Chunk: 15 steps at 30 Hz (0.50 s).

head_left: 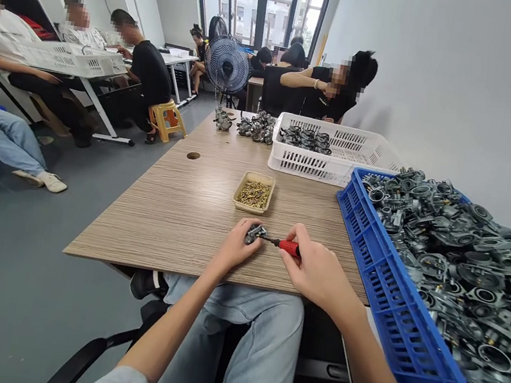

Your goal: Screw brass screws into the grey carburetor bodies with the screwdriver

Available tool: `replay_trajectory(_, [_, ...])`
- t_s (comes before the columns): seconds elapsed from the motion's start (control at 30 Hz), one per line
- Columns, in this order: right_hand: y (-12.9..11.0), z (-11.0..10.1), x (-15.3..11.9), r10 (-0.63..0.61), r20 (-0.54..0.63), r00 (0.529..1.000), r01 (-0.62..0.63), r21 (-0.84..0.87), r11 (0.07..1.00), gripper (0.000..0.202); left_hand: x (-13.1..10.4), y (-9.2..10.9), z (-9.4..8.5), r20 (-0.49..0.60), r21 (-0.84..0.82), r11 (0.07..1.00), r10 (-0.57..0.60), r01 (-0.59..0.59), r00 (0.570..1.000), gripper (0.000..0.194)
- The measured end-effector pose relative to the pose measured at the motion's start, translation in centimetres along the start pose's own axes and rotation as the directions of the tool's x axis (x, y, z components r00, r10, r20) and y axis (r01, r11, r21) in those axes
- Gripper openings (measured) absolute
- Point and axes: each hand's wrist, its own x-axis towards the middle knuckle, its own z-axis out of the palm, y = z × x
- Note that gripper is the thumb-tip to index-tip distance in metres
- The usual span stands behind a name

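Observation:
Near the table's front edge, my left hand (237,244) is closed around a small grey metal carburetor body (254,234), which the fingers partly cover. My right hand (316,264) grips a screwdriver with a red handle (289,247). Its dark shaft points left, and the tip meets the carburetor body; the exact contact spot is too small to make out. Just beyond my hands stands a small cream tray (235,200) holding many little brass pieces.
A blue crate (372,253) heaped with grey carburetor parts is at the right. Behind it sits a white basket (309,164) with more parts. Loose carburetors (256,127) lie at the table's far end. A co-worker (336,90) sits opposite; others sit left, beyond a fan (228,66).

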Motion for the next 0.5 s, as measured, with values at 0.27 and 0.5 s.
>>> replay_trajectory(0.27, [-0.32,-0.03,0.28,0.114,-0.030,0.993,-0.117,-0.120,0.986,0.014,-0.01,0.06,-0.05,-0.001,-0.011,1.000,0.006,-0.006,1.000,0.040])
replay_trajectory(0.5, [-0.39,0.10,0.44,0.157,-0.062,0.986,-0.167,-0.206,0.964,0.018,-0.02,0.03,0.00,-0.006,-0.008,1.000,0.007,-0.007,1.000,0.039])
